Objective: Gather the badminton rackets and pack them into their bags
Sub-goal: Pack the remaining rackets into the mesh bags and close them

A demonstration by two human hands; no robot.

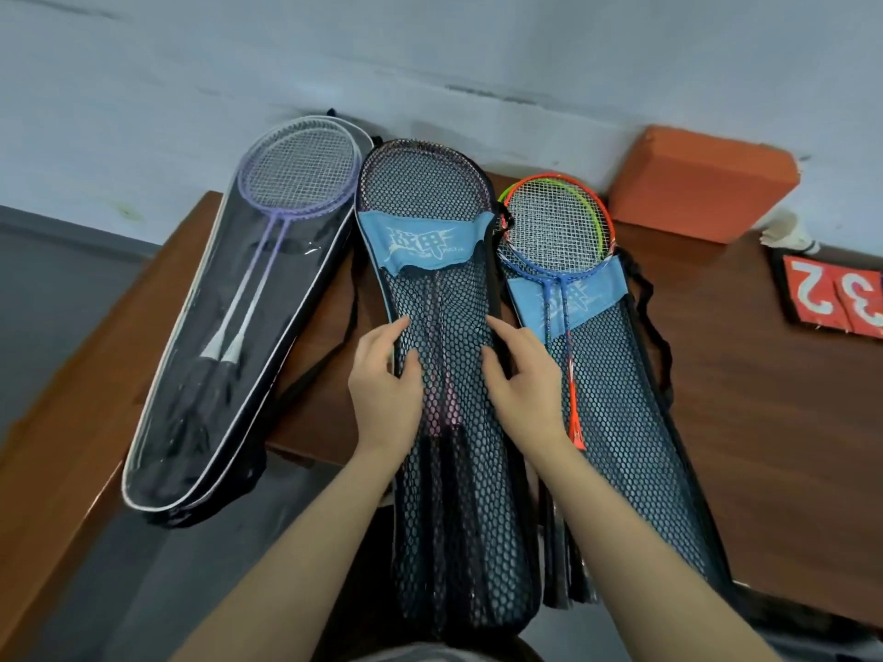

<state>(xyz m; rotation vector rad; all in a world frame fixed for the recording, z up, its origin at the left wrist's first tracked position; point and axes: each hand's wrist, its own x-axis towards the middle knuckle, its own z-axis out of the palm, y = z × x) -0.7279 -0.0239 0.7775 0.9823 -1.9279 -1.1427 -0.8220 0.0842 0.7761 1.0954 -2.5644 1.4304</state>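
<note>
Clutter is sitting along the far side of the wooden table (pixel 745 375): an orange block (pixel 700 183) is lying against the wall, a shuttlecock (pixel 788 231) is resting just right of it, and red score cards (pixel 836 298) printed with white numbers are lying near the right edge. A clear-fronted bag (pixel 191 422) is lying at the left, showing two purple rackets (pixel 296 169) inside. At the right, a mesh bag (pixel 635 422) is lying with the heads of two coloured rackets (pixel 556 222) sticking out of its top, a black strap trailing beside it. Between them the middle mesh bag (pixel 458 518) is lying, with dark racket frames showing through its netting, their heads fully covered. The left hand (pixel 384 379) is gripping this bag's left edge, fingers curling over the mesh. The right hand (pixel 523 379) is gripping the opposite edge the same way, thumb pressing on the netting.
</note>
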